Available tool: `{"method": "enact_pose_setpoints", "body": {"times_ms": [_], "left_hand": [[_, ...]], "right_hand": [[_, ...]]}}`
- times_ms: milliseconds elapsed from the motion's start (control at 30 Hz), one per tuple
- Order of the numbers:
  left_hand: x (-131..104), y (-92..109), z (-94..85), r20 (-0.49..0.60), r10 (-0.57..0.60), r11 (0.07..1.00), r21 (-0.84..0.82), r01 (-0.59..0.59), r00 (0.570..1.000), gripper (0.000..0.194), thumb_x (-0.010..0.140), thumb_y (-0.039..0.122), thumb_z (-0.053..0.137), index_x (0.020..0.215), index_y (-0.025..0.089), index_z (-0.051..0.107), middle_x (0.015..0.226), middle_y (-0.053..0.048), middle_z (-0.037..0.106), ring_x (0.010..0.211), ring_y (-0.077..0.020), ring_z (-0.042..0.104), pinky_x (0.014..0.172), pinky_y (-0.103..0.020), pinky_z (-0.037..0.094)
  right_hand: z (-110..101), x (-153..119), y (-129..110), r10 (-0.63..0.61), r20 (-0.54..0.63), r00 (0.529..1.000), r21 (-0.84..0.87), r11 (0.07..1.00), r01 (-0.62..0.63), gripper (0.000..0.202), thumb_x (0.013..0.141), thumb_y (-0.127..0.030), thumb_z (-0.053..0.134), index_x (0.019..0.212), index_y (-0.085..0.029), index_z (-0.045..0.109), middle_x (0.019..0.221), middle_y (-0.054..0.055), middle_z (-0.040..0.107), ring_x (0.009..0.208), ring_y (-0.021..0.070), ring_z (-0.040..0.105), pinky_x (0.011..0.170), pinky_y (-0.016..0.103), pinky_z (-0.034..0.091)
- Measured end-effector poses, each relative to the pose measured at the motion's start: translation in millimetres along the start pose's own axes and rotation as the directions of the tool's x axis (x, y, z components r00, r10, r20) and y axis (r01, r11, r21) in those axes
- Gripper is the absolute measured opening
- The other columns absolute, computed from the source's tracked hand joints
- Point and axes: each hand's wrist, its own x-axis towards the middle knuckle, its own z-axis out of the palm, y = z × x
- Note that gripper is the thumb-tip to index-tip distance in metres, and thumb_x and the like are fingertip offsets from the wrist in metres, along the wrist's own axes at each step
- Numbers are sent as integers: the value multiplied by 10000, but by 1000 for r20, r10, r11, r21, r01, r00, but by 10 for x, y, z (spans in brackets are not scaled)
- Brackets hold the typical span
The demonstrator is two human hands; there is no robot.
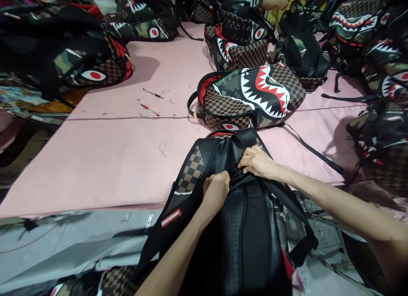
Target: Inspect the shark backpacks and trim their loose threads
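A black backpack (237, 228) with checkered strap patches leans against the near table edge, its padded back and shoulder straps facing me. My left hand (217, 186) is closed on the black material near the top of the back panel. To its right, my right hand (256, 162) pinches the same area, close to a dark opening or seam between the hands. What exactly lies under the fingertips is hidden. Just beyond lies another backpack (264, 96) with a shark-mouth print, camouflage and brown checks, resting on its side.
The pink-covered table (121, 160) carries a black pen (153, 93), a red pen (149, 110) and thread scraps. More backpacks crowd the left (92, 62), back and right (379, 147). A person in a yellow top (276, 11) stands at the far side.
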Motion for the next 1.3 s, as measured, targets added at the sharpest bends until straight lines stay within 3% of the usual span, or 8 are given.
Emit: {"method": "enact_pose_setpoints", "body": {"times_ms": [333, 433, 567, 633, 767, 933, 1100, 1300], "left_hand": [[-41, 163, -122, -132, -24, 998, 53, 32, 991, 231, 842, 236, 409, 761, 189, 621, 723, -40, 666, 658, -150, 587, 613, -250, 361], [-126, 112, -278, -216, 176, 972, -120, -205, 960, 249, 860, 238, 400, 753, 186, 619, 793, -31, 680, 784, -158, 612, 739, -268, 413], [-145, -128, -489, -339, 385, 876, -159, -455, 858, 341, 903, 310, 354, 777, 190, 647, 1075, -51, 651, 1098, -197, 527, 986, -376, 331], [-85, -242, -517, -376, 439, 869, -52, -492, 816, 306, 894, 344, 394, 858, 167, 641, 1103, -89, 630, 1060, -209, 541, 951, -384, 368], [-62, -295, -400, -283, 565, 825, 189, -533, 775, 224, 832, 366, 528, 762, 169, 607, 750, -34, 642, 749, -182, 560, 777, -352, 435], [-697, -70, -313, -315, 663, 740, 418, -528, 679, 171, 863, 231, 484, 747, 161, 587, 701, -18, 601, 688, -161, 527, 712, -316, 420], [-1503, 214, -546, -334, 820, 562, 623, -544, 464, 206, 840, 127, 433, 949, 132, 607, 867, -70, 647, 852, -199, 554, 831, -346, 395], [-1814, 443, -656, -274, 895, 435, 714, -549, 353, 259, 821, 127, 387, 928, 128, 623, 876, -81, 657, 849, -197, 567, 816, -340, 413]], "right_hand": [[11, 103, -145, -4, 33, 999, -124, 992, 8, 178, 871, -261, 504, 851, -175, 659, 787, 53, 652, 848, 188, 424, 710, 339, 194], [-21, 76, -138, 10, 19, 1000, -140, 990, -7, 170, 869, -264, 511, 835, -172, 650, 784, 49, 651, 844, 188, 429, 701, 340, 190], [-58, 34, -105, -5, 6, 1000, -168, 986, 6, 126, 846, -252, 543, 883, -175, 637, 832, 50, 650, 850, 191, 441, 692, 340, 188], [-56, 22, -94, -10, 5, 1000, -189, 982, 11, 123, 840, -244, 548, 906, -178, 627, 848, 49, 646, 846, 191, 447, 693, 339, 189], [-62, -19, -149, 9, 27, 1000, -262, 965, -2, 110, 855, -236, 522, 893, -177, 608, 835, 44, 632, 824, 189, 459, 693, 336, 197], [-285, -323, -528, 70, 16, 997, -335, 940, -61, 147, 890, -211, 454, 848, -165, 587, 784, 45, 613, 735, 169, 470, 676, 325, 215], [-766, -776, -1121, 183, -118, 976, -302, 930, -211, 161, 878, -198, 450, 803, -169, 590, 749, 36, 610, 679, 152, 495, 662, 312, 252], [-1160, -1040, -1583, 329, -18, 944, 35, 944, -329, 178, 825, -263, 546, 958, -183, 634, 864, 35, 675, 772, 159, 611, 618, 243, 338]]}}
